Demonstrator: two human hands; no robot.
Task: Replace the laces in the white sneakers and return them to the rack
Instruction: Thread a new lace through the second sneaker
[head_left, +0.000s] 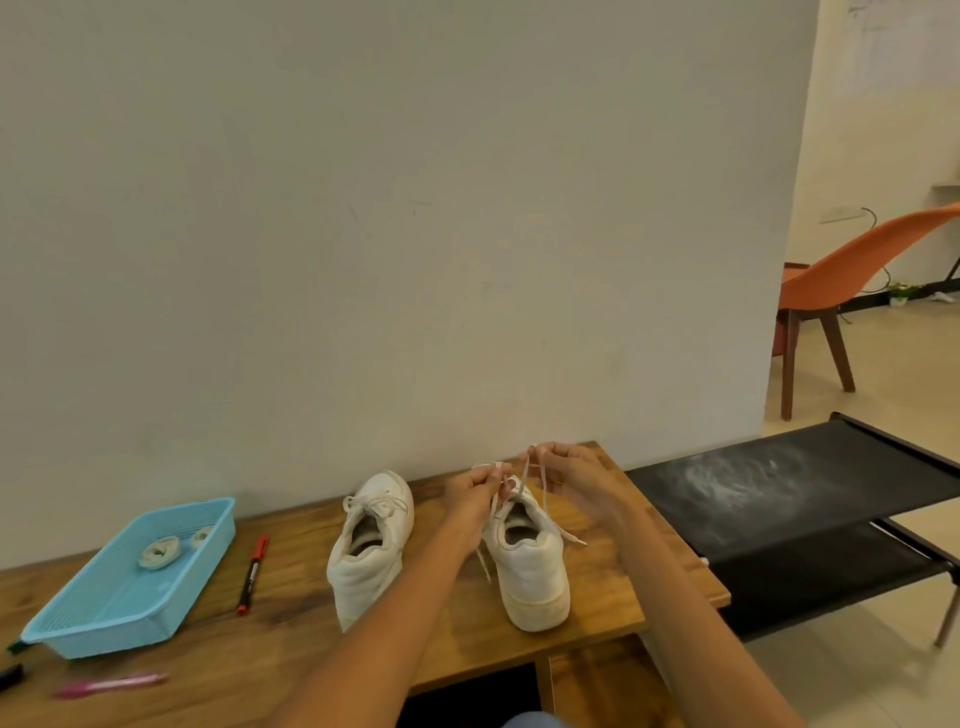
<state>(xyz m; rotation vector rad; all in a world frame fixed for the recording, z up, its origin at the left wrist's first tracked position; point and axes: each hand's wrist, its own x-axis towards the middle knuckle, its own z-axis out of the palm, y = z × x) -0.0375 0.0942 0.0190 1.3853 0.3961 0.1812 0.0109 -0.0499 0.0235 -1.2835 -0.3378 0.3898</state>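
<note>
Right white sneaker (530, 566) stands upright on the wooden table (291, 613), heel toward the camera, toe toward the wall. Its lace (545, 499) is threaded through the eyelets; both ends are lifted above the tongue. Left hand (475, 493) pinches one lace strand between curled fingers just over the tongue. Right hand (569, 475) — fingers curled — pinches the other strand, held slightly higher and further right. One free lace tip trails off the sneaker's right side onto the table; another hangs down its left side below the left wrist.

Left white sneaker (371, 545) stands just beside the first, to its left, same orientation, leaning slightly; its lace is tied in a bow over the tongue. The two shoes are apart, not touching.

Further left on the table: red-capped marker (253, 574), then a light blue basket (67, 623) holding two rolled-up off-white laces (158, 552). Pink pen (109, 685) lies near the front edge.

Right of the table — black fabric shoe rack (800, 499), top tier dusty. Orange chair (852, 280) behind it.
</note>
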